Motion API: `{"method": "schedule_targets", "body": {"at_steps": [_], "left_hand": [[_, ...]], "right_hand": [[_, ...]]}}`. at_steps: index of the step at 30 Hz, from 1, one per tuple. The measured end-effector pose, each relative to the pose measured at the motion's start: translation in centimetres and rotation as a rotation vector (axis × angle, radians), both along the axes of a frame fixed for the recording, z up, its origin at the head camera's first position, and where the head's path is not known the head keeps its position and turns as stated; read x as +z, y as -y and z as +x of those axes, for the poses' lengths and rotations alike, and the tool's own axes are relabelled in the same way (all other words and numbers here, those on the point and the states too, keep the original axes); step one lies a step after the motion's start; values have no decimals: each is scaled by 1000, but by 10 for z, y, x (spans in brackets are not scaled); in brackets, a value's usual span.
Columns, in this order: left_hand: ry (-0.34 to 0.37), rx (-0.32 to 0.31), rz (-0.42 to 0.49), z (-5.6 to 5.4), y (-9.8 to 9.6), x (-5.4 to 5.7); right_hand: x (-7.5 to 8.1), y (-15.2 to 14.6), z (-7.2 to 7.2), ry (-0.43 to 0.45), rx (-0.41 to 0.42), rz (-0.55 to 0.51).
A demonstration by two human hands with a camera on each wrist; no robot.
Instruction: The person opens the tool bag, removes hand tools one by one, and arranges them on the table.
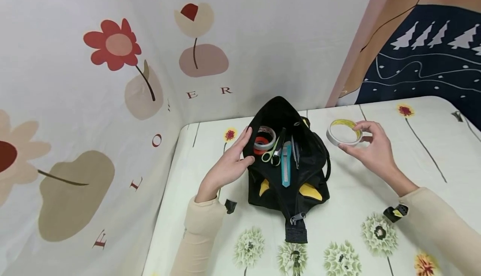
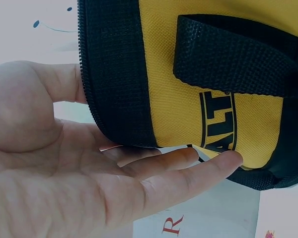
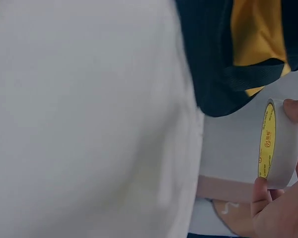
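A black and yellow tool bag stands with its zipped mouth spread wide. My left hand holds the left edge of that mouth, thumb at the rim and long fingers along the outer side. In the left wrist view the thumb tip is hidden behind the zip edge, and the fingers reach past the yellow panel. To the right of the bag, my right hand grips a roll of tape between thumb and fingers. Its yellow-lined core shows in the right wrist view, on the tape roll.
Inside the bag show a teal utility knife, green-handled scissors, a grey tape roll and a red roll. The flowered tabletop meets a white printed curtain behind. A dark tree-patterned cloth hangs at the right.
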State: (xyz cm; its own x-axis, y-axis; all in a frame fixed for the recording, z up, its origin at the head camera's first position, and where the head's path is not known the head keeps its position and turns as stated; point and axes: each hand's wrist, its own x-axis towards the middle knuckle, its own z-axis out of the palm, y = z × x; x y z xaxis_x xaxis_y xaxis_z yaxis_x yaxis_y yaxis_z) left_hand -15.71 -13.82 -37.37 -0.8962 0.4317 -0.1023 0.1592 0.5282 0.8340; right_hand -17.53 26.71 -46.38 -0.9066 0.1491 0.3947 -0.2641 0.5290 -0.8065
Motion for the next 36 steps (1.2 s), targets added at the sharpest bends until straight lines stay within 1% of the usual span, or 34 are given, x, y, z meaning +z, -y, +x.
{"method": "schedule_targets", "body": {"at_steps": [4,9,14,19,25,28,32,36], "left_hand": [[-3,0,1,-1,1,-1],[-8,-7,5,-2,2,-1],[-9,-8,6,-1,2,-1],[-10,-7,6,-1,3,-2],[-8,-8,9,0,3,-1],[-4,-8,12,0,3,0],[-4,-7,11,0,3,-1],[-6,-10,12,-1,3,-2]], "right_hand": [[-8,-3,-4,13,15,21],[-16,-5,-8,74,26,57],[-22,-6,-10,119,58,108],[-25,-5,-10,154,82,141],[-27,-6,-12,218,97,223],[-28,-6,-12,243,104,236],[-29,-8,-13,253,120,241],[-30,-9,-14,238,144,268]]}}
